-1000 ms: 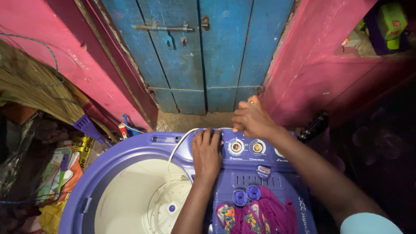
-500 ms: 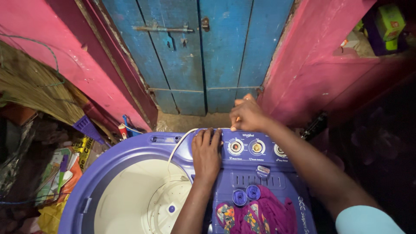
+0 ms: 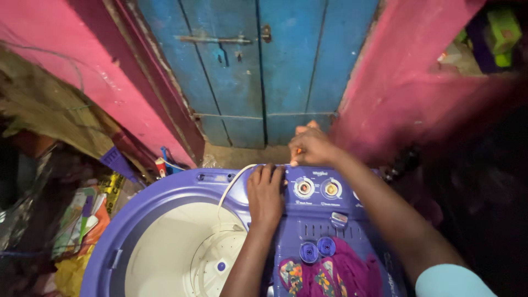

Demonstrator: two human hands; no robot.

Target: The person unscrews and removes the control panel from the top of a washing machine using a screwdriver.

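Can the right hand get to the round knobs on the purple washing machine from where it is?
Probably yes. The right hand is at the back edge of the control panel, just behind the two round knobs, and nothing lies between them. The left hand rests flat beside the knobs, not over them.

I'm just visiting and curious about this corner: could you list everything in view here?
Purple plastic washing machine: one, foreground.
Cream wash tub: one, open, left half of machine.
Round control dials: two seen, white-ringed, back panel.
Small blue round caps: two, on machine top.
Magenta patterned cloth: one, right half of machine.
Blue wooden door: one, bolted, behind.
Pink walls: both sides.
Colourful clutter: pile, left floor.
Left hand: flat on panel.
Right hand: behind the dials, pinching something small, unclear what.
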